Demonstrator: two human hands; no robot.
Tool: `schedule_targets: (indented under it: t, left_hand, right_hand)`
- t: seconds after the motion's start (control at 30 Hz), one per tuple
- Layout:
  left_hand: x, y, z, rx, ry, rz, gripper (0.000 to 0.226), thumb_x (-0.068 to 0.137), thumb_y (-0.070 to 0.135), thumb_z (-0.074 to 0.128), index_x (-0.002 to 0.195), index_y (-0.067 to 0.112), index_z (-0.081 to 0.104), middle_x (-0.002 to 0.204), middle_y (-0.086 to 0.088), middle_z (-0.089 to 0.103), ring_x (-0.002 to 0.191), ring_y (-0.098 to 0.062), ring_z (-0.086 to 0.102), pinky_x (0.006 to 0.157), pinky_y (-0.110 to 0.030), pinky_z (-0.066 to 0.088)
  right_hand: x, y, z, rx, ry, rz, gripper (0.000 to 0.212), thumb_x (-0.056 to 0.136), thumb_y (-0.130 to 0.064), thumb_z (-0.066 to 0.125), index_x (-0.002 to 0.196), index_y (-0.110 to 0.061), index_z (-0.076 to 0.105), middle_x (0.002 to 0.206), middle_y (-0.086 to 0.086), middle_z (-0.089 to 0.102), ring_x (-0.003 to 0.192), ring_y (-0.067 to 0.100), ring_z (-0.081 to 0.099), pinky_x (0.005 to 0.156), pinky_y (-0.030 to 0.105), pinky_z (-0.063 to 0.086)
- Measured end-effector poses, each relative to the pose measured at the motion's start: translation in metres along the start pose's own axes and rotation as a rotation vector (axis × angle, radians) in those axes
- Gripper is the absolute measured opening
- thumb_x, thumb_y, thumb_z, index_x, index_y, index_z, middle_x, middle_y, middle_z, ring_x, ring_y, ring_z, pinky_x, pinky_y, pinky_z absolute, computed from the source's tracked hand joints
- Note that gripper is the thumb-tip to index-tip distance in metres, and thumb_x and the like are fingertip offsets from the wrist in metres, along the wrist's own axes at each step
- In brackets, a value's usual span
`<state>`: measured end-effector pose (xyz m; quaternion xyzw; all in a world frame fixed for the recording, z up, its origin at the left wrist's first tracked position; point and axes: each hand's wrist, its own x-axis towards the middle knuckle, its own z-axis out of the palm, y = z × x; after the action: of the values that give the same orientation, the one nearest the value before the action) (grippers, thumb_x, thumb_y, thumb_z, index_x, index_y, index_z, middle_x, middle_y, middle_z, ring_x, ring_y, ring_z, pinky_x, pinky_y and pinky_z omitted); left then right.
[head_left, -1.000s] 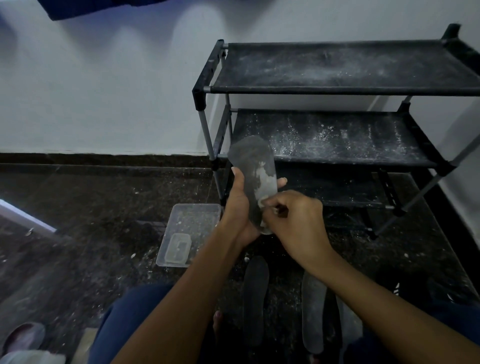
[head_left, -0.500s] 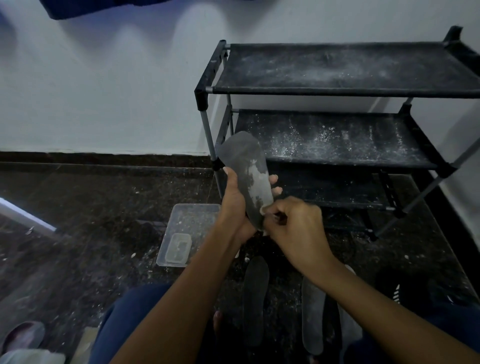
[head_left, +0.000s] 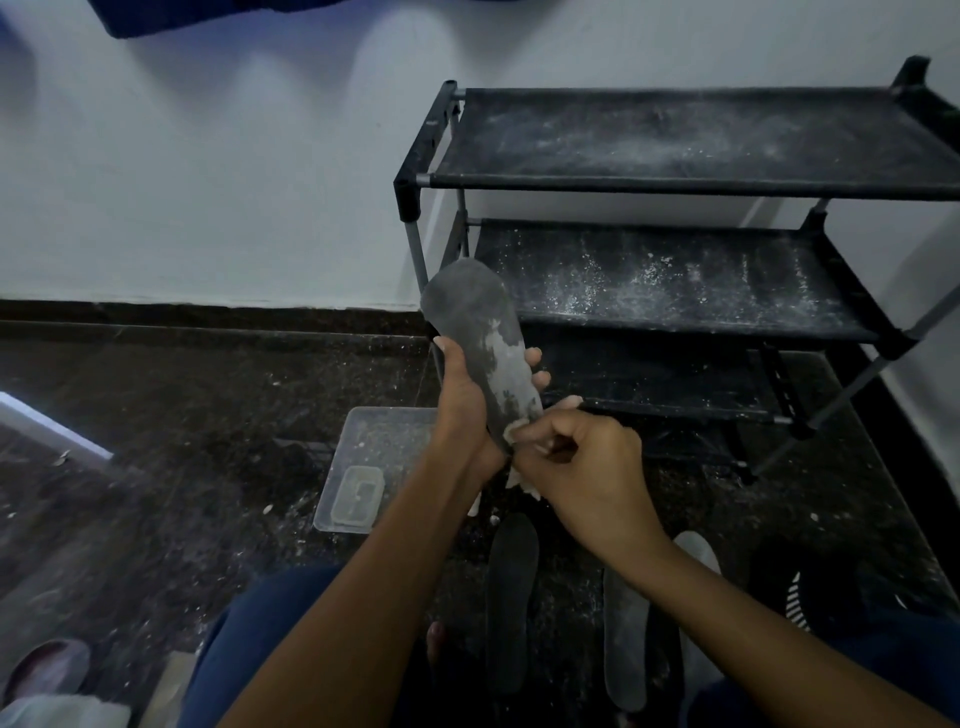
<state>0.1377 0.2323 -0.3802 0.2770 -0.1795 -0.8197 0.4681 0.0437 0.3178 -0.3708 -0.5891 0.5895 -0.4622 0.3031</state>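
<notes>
A grey shoe insole (head_left: 480, 332) stands nearly upright in front of me, smeared with white powder along its lower half. My left hand (head_left: 467, 405) grips it from the left, thumb on the near edge and fingertips showing past the right edge. My right hand (head_left: 576, 467) has its fingers curled at the insole's bottom end, pinching something small and whitish (head_left: 511, 431) against it; what that is I cannot make out. White bits (head_left: 522, 480) hang just beneath that hand.
A clear plastic tray (head_left: 374, 441) with a small lid (head_left: 358, 493) in it lies on the dark speckled floor to the left. Three more insoles (head_left: 511, 587) lie by my knees. A dusty black shoe rack (head_left: 675, 182) stands against the white wall at right.
The insole and my left hand have risen a little and tilted left. My right hand has slid down from the insole's middle to its bottom end.
</notes>
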Motion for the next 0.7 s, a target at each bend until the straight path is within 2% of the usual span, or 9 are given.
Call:
schedule_targets:
  t: [0.07,0.17,0.2,0.27,0.33,0.4,0.53,0.63,0.7]
  left_hand:
    - [0.000,0.000,-0.002,-0.017,0.001,-0.013,0.079,0.083,0.077,0.015,0.107,0.013,0.055,0.077,-0.005,0.059,0.065,-0.016,0.052,0.080,-0.056,0.051]
    - [-0.002,0.002,-0.002,-0.038,-0.011,-0.013,0.080,0.083,0.078,0.015,0.105,0.013,0.057,0.078,-0.004,0.058,0.068,-0.016,0.050,0.080,-0.058,0.050]
    - [-0.002,0.003,-0.002,-0.030,-0.005,-0.009,0.080,0.083,0.078,0.014,0.105,0.013,0.056,0.078,-0.005,0.059,0.068,-0.016,0.051,0.078,-0.056,0.052]
    - [-0.002,0.003,0.000,0.028,0.035,0.007,0.079,0.085,0.075,0.010,0.105,0.014,0.056,0.078,-0.005,0.061,0.066,-0.016,0.054,0.067,-0.039,0.058]
    - [-0.001,0.000,0.001,0.102,0.075,0.011,0.079,0.087,0.074,0.007,0.105,0.014,0.056,0.076,-0.005,0.063,0.063,-0.016,0.057,0.059,-0.027,0.051]
    - [0.000,-0.004,0.002,0.144,0.090,0.004,0.080,0.086,0.075,0.009,0.104,0.012,0.056,0.076,-0.005,0.064,0.064,-0.017,0.058,0.059,-0.027,0.051]
    - [0.001,-0.004,-0.001,0.182,0.123,0.018,0.079,0.086,0.074,0.013,0.108,0.011,0.057,0.077,-0.006,0.067,0.063,-0.018,0.062,0.067,-0.033,0.052]
    - [-0.002,-0.001,0.000,0.216,0.134,-0.012,0.075,0.086,0.074,0.017,0.105,0.012,0.056,0.080,-0.005,0.065,0.066,-0.020,0.063,0.053,-0.029,0.053]
    - [-0.003,-0.002,0.003,0.250,0.145,-0.043,0.069,0.087,0.071,0.020,0.102,0.013,0.056,0.084,-0.006,0.064,0.071,-0.021,0.062,0.048,-0.029,0.054]
  right_hand:
    - [-0.006,-0.004,0.001,0.115,-0.061,0.044,0.013,0.076,0.001,0.070,0.080,-0.011,0.074,0.068,-0.007,0.069,0.062,-0.002,0.064,0.062,0.008,0.049]
    - [-0.007,-0.002,0.000,0.088,-0.087,0.042,0.007,0.078,-0.005,0.072,0.078,-0.011,0.073,0.068,-0.005,0.070,0.061,0.000,0.065,0.061,0.009,0.050]
    - [-0.004,0.000,-0.002,0.038,-0.066,0.032,0.006,0.078,-0.006,0.071,0.077,-0.012,0.073,0.068,-0.005,0.070,0.061,0.000,0.064,0.060,0.007,0.048]
    - [0.004,0.006,-0.005,-0.066,-0.003,0.011,0.007,0.077,-0.004,0.070,0.076,-0.011,0.073,0.072,-0.004,0.070,0.066,0.000,0.064,0.061,0.004,0.046]
    - [0.011,0.008,-0.006,-0.124,0.053,-0.011,0.010,0.075,-0.001,0.069,0.078,-0.010,0.073,0.075,-0.004,0.070,0.068,0.001,0.063,0.064,0.003,0.044]
    - [0.012,0.007,-0.003,-0.139,0.066,-0.043,0.013,0.075,-0.001,0.068,0.081,-0.011,0.074,0.077,-0.003,0.069,0.068,0.003,0.062,0.065,0.004,0.045]
    - [0.003,0.006,0.001,-0.086,-0.033,-0.049,0.015,0.076,-0.001,0.069,0.086,-0.011,0.074,0.080,-0.005,0.069,0.074,0.000,0.064,0.068,0.004,0.046]
    - [0.005,0.010,-0.004,-0.148,-0.068,-0.017,0.011,0.076,-0.003,0.070,0.083,-0.010,0.074,0.078,-0.006,0.070,0.063,-0.003,0.061,0.062,0.002,0.045]
    - [0.012,0.015,-0.008,-0.229,-0.009,-0.048,0.007,0.077,-0.007,0.071,0.082,-0.011,0.074,0.082,-0.002,0.071,0.064,-0.004,0.060,0.063,0.003,0.045]
